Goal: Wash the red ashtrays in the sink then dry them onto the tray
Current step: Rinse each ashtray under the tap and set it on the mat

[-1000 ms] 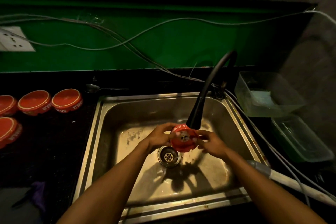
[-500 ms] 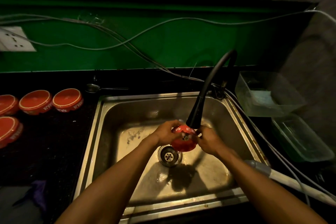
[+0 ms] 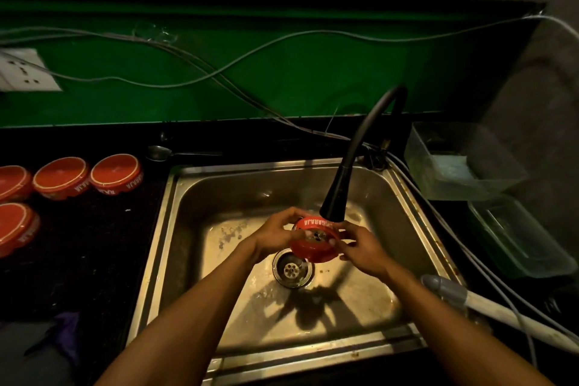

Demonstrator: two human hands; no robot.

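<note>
Both hands grip red ashtray (image 3: 314,240) over sink (image 3: 219,197) drain, left hand (image 3: 275,236) at 9, right hand (image 3: 360,247) at 3; clear tub (image 3: 454,160) at 2 o'clock holds water.

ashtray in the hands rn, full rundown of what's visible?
The red ashtray is round and glossy, like glazed ceramic or hard plastic, with white lettering on its side wall that reads upside down. It is tilted, its hollow facing the camera, with pale foam or water and a dark patch inside. It sits over the sink, just under the black faucet head, above the drain. The left hand and right hand grip opposite sides.
</note>
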